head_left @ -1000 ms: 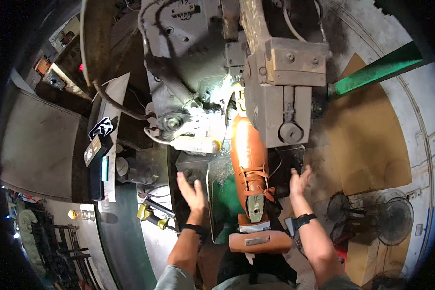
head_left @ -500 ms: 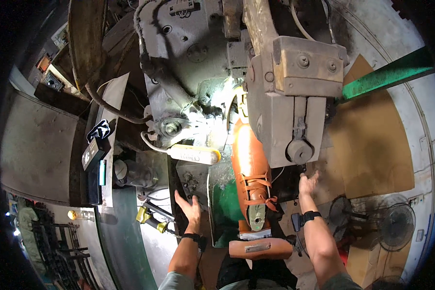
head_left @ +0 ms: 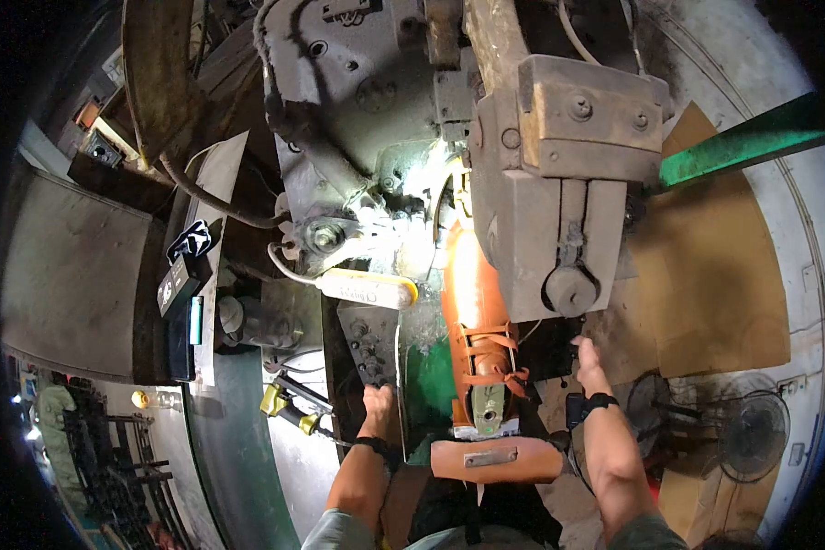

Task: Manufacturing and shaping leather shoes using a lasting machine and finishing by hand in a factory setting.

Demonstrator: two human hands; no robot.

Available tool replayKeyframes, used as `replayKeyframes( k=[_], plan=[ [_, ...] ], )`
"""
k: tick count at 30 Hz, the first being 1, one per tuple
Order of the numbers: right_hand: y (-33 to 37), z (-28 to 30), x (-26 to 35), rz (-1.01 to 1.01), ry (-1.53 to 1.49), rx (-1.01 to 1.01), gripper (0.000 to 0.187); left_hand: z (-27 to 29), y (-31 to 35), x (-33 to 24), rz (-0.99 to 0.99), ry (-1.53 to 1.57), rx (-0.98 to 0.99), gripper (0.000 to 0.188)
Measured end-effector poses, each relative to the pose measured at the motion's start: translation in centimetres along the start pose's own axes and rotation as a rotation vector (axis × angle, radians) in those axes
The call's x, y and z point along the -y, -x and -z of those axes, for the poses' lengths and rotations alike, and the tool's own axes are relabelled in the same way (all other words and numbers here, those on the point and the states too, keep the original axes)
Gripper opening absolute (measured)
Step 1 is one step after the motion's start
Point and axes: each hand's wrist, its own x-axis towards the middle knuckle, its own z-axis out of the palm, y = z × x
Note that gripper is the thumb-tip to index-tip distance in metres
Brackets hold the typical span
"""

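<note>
An orange-brown leather shoe upper [head_left: 477, 302] with laces sits on a green shoe last [head_left: 489, 408], its toe under the machine's grey head [head_left: 559, 238]. My left hand [head_left: 379, 403] is left of the shoe, closed, its fingers curled at the lower end of a dark panel with knobs [head_left: 367, 344]. What it grips is hidden. My right hand [head_left: 589, 362] is right of the shoe, closed beside dark parts below the machine head. I cannot make out what is in it. Neither hand touches the shoe.
A lit white-and-yellow lamp [head_left: 367, 289] shines on the toe area. Before my body is an orange-brown pad [head_left: 497, 460] with a metal plate. A yellow-and-black air tool [head_left: 289, 408] hangs at left. Cardboard [head_left: 706, 275], a green bar [head_left: 742, 142] and a fan [head_left: 752, 431] are at right.
My left hand has gone from open with spread fingers to closed, moving slightly right and down. My right hand has closed its fingers and shifted slightly down. The view has shifted slightly.
</note>
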Motion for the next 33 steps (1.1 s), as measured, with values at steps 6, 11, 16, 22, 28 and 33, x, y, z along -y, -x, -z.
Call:
replayKeyframes(
  k=[6, 11, 16, 22, 28, 33],
  plan=[
    [0.0, 6.7, 0.7, -0.202, 0.296, 0.133, 0.055, -2.0, 4.6, -8.2, -0.46, -0.06, -0.195, 0.05],
    [7.3, 9.0, 6.0, -0.167, 0.141, 0.321, 0.076, 7.8, 14.8, -18.8, -0.263, 0.315, -0.195, 0.07],
    [20.7, 7.5, 12.2, 0.183, 0.054, 0.548, 0.076, 10.9, 21.7, -20.2, -0.286, 0.488, -0.118, 0.045],
    [32.9, 1.3, 12.5, 0.774, 0.217, 0.523, 0.1, 10.6, 27.7, -21.0, -0.415, 0.7, -0.051, 0.032],
    [35.7, -3.3, 10.4, 1.013, 0.373, 0.091, 0.101, 14.7, 32.3, -26.6, -0.603, 0.662, -0.159, 0.034],
    [35.9, -3.8, 10.6, 1.01, 0.383, 0.027, 0.1, 15.1, 32.1, -30.5, -0.837, 0.629, -0.198, 0.037]
  ],
)
